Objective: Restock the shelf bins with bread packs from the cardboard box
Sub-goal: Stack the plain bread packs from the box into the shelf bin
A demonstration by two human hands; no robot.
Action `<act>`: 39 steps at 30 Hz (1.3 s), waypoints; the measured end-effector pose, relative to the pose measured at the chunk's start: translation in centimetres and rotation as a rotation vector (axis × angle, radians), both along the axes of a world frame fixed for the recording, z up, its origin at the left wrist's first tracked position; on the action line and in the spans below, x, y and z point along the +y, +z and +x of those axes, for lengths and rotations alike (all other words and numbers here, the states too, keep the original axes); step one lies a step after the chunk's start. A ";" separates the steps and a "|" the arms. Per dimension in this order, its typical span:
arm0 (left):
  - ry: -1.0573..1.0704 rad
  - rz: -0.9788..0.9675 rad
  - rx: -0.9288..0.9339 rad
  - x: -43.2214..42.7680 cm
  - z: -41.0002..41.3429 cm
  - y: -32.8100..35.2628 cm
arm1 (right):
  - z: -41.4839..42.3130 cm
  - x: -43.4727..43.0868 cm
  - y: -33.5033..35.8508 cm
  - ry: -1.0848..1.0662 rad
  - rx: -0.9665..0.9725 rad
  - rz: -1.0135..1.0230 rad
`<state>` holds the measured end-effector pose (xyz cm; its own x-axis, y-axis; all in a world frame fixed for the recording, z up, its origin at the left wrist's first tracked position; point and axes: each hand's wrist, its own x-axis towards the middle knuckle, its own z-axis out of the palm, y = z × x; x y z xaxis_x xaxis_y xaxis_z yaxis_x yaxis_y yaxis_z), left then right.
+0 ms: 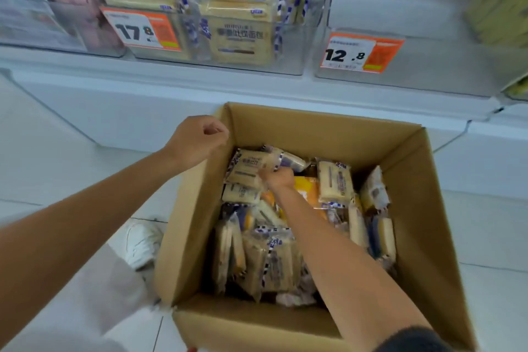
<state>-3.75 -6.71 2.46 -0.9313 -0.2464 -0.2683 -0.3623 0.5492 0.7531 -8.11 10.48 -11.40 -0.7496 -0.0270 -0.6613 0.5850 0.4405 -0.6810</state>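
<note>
My right hand (278, 178) pinches a bread pack (251, 166) in the far-left corner of the cardboard box (414, 180), my left hand (200, 137) curled at that corner's rim, grip indeterminate; I should lift straight upward, clearing neighbouring packs.

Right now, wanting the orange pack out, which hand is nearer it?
Right. The right hand sits just left of the orange pack, gripping a bread pack; the left hand is up at the left rim of the box.

I see my left hand (200, 140) raised in a loose fist; my right hand (278, 178) reaches down, apparently pinching a bread pack (248, 168).
</note>
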 end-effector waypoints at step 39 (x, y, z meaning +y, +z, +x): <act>-0.286 0.528 -0.171 6.8 -0.5 4.6 | -2.5 7.1 21.0 0.347 0.641 -0.215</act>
<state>-4.30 0.11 7.02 -0.8738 0.2130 -0.4372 -0.3955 0.2120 0.8937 -10.57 17.55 9.64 -0.9107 -0.4098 -0.0525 -0.1022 0.3465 -0.9325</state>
